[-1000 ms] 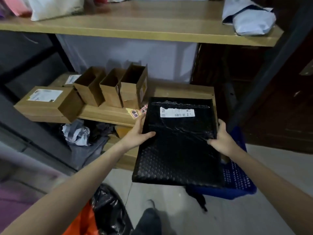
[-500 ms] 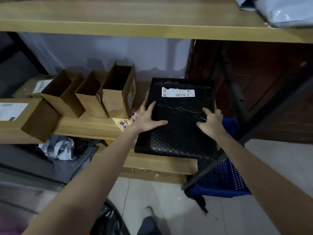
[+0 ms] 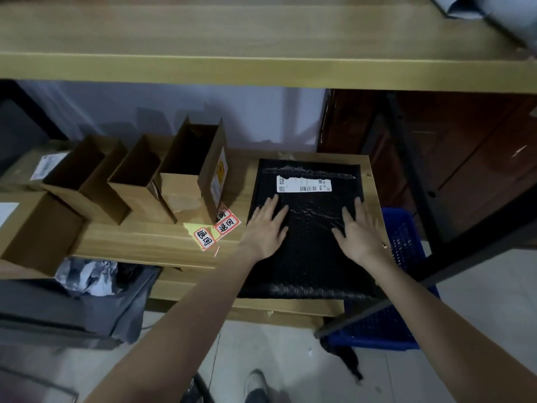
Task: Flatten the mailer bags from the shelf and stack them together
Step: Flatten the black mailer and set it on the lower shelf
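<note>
On shelf (image 3: 162,242), black mailer (image 3: 308,251) lies lengthwise, label (image 3: 303,184) rearward.

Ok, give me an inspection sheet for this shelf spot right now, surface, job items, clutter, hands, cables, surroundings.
Surface: wooden shelf, mailer overhanging its front edge.
Job's things: black bubble mailer lying flat, white label at its far end.
Clutter: open cardboard boxes; red-and-white stickers.
Grippers: left hand and right hand pressing flat on the mailer.
Cables: nothing seen.
Surroundings: blue crate at right; crumpled grey bags below; upper shelf.
</note>
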Motion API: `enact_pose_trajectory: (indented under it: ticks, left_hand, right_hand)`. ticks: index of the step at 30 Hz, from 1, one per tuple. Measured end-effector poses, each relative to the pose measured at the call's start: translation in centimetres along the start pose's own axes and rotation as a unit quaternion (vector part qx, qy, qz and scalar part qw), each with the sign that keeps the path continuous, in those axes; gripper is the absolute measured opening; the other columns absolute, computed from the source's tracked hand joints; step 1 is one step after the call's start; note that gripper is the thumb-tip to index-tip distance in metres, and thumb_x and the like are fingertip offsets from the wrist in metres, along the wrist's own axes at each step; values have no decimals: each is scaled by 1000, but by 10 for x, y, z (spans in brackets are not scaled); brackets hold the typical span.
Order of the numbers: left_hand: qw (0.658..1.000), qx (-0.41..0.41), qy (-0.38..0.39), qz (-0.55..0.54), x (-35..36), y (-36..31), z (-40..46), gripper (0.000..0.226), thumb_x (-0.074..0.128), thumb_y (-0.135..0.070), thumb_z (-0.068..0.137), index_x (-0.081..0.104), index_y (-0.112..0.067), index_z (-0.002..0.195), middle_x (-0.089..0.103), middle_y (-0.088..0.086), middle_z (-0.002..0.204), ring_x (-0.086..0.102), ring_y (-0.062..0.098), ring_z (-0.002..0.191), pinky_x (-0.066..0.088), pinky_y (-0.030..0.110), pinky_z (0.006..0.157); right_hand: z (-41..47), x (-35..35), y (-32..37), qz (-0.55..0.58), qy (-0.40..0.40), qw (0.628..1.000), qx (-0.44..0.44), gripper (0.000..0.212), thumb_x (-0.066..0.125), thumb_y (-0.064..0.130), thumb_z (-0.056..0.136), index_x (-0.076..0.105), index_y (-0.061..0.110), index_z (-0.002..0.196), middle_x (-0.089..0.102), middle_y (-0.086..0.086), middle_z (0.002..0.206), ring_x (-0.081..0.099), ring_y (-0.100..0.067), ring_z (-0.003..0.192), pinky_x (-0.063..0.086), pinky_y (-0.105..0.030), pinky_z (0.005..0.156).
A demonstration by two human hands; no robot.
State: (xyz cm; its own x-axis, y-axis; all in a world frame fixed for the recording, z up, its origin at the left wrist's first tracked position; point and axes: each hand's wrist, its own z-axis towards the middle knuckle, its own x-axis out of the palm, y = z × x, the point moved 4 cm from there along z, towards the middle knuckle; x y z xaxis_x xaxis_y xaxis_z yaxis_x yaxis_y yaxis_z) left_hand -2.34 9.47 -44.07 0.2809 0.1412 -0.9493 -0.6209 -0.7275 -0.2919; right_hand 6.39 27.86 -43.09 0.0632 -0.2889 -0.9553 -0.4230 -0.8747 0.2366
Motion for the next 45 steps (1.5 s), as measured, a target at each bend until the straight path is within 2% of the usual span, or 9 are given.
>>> enact_pose_trajectory:
  ticks: [6, 13, 21, 26, 30, 32, 38, 42, 45]
  left_hand:
    - [997, -38, 66, 32, 21, 0, 17, 60, 13, -48, 101, -10, -23, 151, -22, 3, 157, -20, 16, 145, -8, 34, 118]
    - [996, -43, 72, 16, 20, 5, 29, 60, 14, -49, 100, -10, -26, 150, -24, 1, 156, -22, 14, 144, -10, 34, 118]
    - [994, 20, 56, -88, -4, -12, -3, 68, 33, -56, 95, 13, -24, 152, -13, 0, 160, -14, 12, 146, -9, 37, 118]
    - [986, 127, 111, -9, -5, -20, -67, 100, 48, -74, 77, -4, -32, 151, -19, -13, 156, -21, 5, 143, -16, 36, 115]
    - [981, 129, 126, 69, -2, -13, -86, 85, 53, -49, 88, 0, -28, 151, -11, -5, 159, -13, 11, 146, -6, 42, 119]
    - [982, 127, 101, 93, -7, -16, -88, 67, 46, -33, 96, 8, -26, 151, 3, -1, 160, 0, 14, 148, 7, 44, 120]
    - [983, 126, -59, 119, -9, -31, -90, 81, 69, 6, 71, 41, -19, 142, 42, 5, 147, 40, 23, 136, 32, 39, 110]
    - [993, 49, -7, 111, 19, -29, -92, 76, 46, 1, 92, 8, -26, 151, 2, 6, 159, 3, 24, 148, 7, 39, 119]
    - [996, 3, 10, 83, 34, -20, -93, 59, 11, -51, 96, -11, -33, 148, -19, 1, 156, -19, 20, 144, -4, 42, 120]
  right_hand:
    - [11, 21, 20, -24, 60, 997, -51, 65, 20, 53, 97, -5, 25, 150, -17, -6, 158, -17, -19, 145, -8, -47, 116]
    - [25, 26, 17, -38, 88, 994, -45, 65, 14, 57, 95, -11, 30, 149, -23, -2, 157, -21, -16, 144, -10, -46, 116]
    - [21, 9, 31, -72, 41, 996, -33, 61, 29, 50, 97, 19, 17, 147, 2, -15, 158, -1, -28, 146, 5, -50, 118]
    - [-14, -15, 52, 18, 11, 992, -127, 58, 40, 49, 94, 33, 17, 142, 26, -10, 149, 25, -26, 137, 33, -44, 107]
    - [-57, -14, 50, -4, 169, 972, -165, 94, 48, 71, 78, 1, 33, 149, 0, -3, 159, 1, -25, 146, 14, -49, 116]
    - [-73, -7, 41, -48, 229, 957, -173, 101, 56, 64, 78, -13, 36, 147, -14, -2, 158, -13, -25, 146, 1, -52, 117]
    - [-81, 4, 28, -91, 138, 969, -181, 74, 36, 14, 97, -14, 37, 146, -15, -4, 159, -13, -23, 146, 0, -48, 118]
    - [-80, 18, 23, -110, 110, 974, -165, 78, 36, 7, 95, -13, 37, 147, -17, -3, 158, -16, -22, 145, -5, -47, 118]
    - [-73, 21, 17, -78, 132, 975, -163, 68, 32, 20, 97, -12, 37, 147, -20, 1, 157, -20, -17, 144, -10, -45, 118]
